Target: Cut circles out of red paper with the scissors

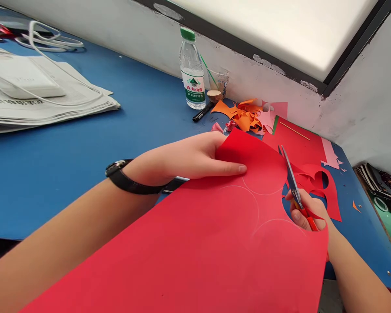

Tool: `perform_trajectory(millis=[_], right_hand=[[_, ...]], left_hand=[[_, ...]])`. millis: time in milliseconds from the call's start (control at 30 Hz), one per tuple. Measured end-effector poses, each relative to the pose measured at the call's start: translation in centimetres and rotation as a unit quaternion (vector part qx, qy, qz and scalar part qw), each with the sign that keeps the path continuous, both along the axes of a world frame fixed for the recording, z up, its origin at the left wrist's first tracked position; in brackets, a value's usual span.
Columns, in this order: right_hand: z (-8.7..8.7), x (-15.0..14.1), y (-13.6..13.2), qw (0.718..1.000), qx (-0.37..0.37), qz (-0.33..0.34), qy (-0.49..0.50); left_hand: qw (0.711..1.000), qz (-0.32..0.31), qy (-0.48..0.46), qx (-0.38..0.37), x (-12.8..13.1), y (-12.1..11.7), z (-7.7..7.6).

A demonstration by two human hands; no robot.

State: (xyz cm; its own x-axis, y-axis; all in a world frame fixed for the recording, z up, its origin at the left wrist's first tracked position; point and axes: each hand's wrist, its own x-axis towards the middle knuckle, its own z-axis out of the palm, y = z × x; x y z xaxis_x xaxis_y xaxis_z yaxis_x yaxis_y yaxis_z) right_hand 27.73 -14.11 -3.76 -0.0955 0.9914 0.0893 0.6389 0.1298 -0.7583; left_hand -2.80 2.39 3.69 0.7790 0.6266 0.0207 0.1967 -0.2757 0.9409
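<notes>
A large red paper sheet (pixel 195 243) with faint drawn circles lies lifted over the blue table's (pixel 52 165) front edge. My left hand (pixel 185 158), with a black watch on the wrist, pinches the sheet's far edge, thumb on top. My right hand (pixel 308 215) grips red-handled scissors (pixel 291 180) at the sheet's right edge. The blades lie along a curved cut beside a drawn circle. Part of my right hand is hidden behind the sheet.
Red offcuts with round holes (pixel 316 182) lie under the scissors. Orange and pink scraps (pixel 247 115), a water bottle (pixel 192 69), a black marker (pixel 202 113), a plastic cup (pixel 219 82) stand near the wall. Newspapers with a white device (pixel 35 87) lie at left.
</notes>
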Motion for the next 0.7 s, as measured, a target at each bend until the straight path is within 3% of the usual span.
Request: perform_trajectory(millis=[533, 700], right_hand=[[0.4, 1.2, 0.5, 0.998, -0.059, 0.022, 0.011], [0.1, 0.7, 0.2, 0.998, -0.047, -0.008, 0.034]], left_hand=[[1.0, 0.003, -0.003, 0.02, -0.2, 0.2, 0.3], [1.0, 0.002, -0.009, 0.007, -0.3, 0.2, 0.3]])
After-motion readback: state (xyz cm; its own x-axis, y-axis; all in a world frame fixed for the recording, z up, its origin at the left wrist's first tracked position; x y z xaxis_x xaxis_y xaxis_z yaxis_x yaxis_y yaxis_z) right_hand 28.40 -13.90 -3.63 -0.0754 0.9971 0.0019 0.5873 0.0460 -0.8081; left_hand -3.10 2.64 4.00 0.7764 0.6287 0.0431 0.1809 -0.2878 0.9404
